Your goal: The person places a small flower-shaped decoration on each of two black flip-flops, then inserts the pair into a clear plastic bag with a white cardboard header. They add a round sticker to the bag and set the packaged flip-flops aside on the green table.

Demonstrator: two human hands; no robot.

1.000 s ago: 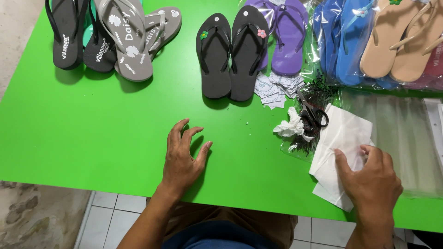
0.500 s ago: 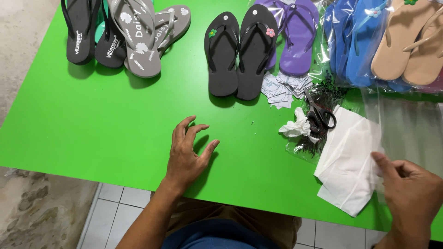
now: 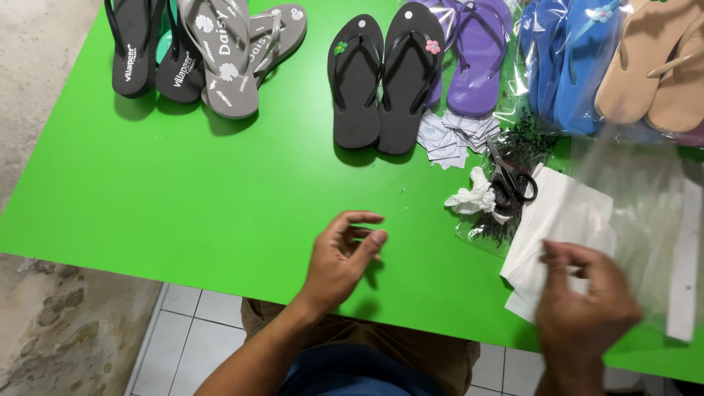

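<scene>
- Looking down at a bright green table point(image 3: 183, 198), with both hands working near its front edge.
- Left hand point(image 3: 339, 258) is lifted a bit off the green surface, fingers curled loosely inward toward the thumb. Nothing between them as far as I can see, so it's an empty half-closed curl.
- Right hand point(image 3: 585, 308) is on the stack of white paper sheets point(image 3: 561, 220) at the right side of the table. It's blurry, but the fingers look bunched together at the sheet edge, kind of pinching it. Can't tell how firm that grip is.
- Those sheets lie partly under clear plastic bags point(image 3: 645, 198) that spread off to the right.
- Just left of the sheets: black-handled scissors point(image 3: 508, 178) lying on a small clear bag, with a crumpled white scrap point(image 3: 473, 198) touching them.
- Further back, a pair of black flip-flops point(image 3: 385, 77) with little flower charms, side by side, and small printed tags point(image 3: 453, 136) piled just beside them.
- Purple flip-flops point(image 3: 473, 55) behind those, blue ones in plastic point(image 3: 568, 62) and tan ones point(image 3: 660, 66) at the far right.
- Far left corner has a heap of black and grey flip-flops point(image 3: 198, 51), well apart from both hands.
</scene>
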